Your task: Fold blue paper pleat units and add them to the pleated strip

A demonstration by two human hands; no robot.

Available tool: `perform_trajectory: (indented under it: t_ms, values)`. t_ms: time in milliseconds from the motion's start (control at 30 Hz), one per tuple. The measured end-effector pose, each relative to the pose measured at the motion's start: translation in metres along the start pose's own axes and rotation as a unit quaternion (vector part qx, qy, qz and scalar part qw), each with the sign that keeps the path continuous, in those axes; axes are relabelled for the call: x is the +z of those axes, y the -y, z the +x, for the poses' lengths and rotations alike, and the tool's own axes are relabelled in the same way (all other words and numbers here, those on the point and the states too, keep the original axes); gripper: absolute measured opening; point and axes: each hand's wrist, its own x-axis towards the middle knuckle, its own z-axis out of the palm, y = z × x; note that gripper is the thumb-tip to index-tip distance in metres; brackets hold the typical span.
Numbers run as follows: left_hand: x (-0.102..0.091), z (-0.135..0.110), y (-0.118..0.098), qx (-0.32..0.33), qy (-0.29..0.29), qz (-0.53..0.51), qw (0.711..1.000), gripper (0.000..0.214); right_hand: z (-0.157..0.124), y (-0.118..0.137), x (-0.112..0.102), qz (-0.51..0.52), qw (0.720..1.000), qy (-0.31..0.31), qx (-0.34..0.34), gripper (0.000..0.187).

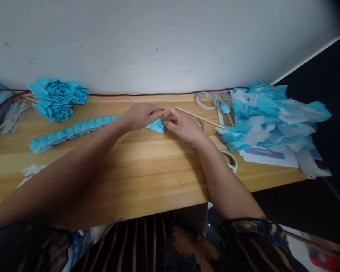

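My left hand point(144, 116) and my right hand point(181, 124) meet above the middle of the wooden table, their fingertips pinched together. What they pinch is too small to make out. Just under the fingertips, a folded piece of light blue sheet point(157, 126) shows, close to my right thumb. A long pleated blue strip point(73, 132) lies on the table to the left and runs behind my left forearm and hand. Whether it joins the folded piece is hidden. Past my right hand lies a thin wooden stick point(205, 118).
Blue folded flowers point(58, 96) lie at the back left, near white thin sticks point(13, 117). Tape rolls point(206, 101) and scissors point(231, 161) are to the right. A heap of blue and white sheets point(272, 117) covers the right end. A red and black cable point(170, 93) follows the wall.
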Motion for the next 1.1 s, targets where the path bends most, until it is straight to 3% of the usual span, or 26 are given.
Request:
perform_trajectory:
  t_ms: [133,200,367,500,633,833,1100]
  values:
    - [0.004,-0.015,-0.009,0.001,-0.125,0.028,0.992,0.035,0.001,-0.001,-0.002,-0.018,1.0,-0.019,0.006,0.032]
    - [0.006,-0.025,-0.016,0.009,-0.153,0.047,0.987,0.032,0.001,-0.001,-0.003,-0.038,0.999,-0.034,0.007,0.036]
    - [0.013,-0.045,-0.025,0.023,-0.1,0.118,0.988,0.027,0.0,-0.003,-0.006,-0.091,0.995,-0.04,0.006,0.034]
    - [0.019,-0.05,-0.023,0.032,-0.093,0.16,0.982,0.025,0.0,-0.004,-0.005,-0.105,0.994,-0.038,0.004,0.03]
    - [0.022,-0.051,-0.018,0.039,-0.094,0.17,0.98,0.022,0.001,-0.002,-0.005,-0.099,0.995,-0.032,-0.011,0.032]
    - [0.024,-0.047,-0.021,0.042,-0.078,0.174,0.981,0.02,-0.002,0.003,-0.008,-0.132,0.99,-0.044,-0.021,0.016]
    - [0.028,-0.041,-0.026,0.026,-0.092,0.177,0.98,0.029,-0.01,0.007,-0.01,-0.195,0.98,0.0,-0.022,0.012]
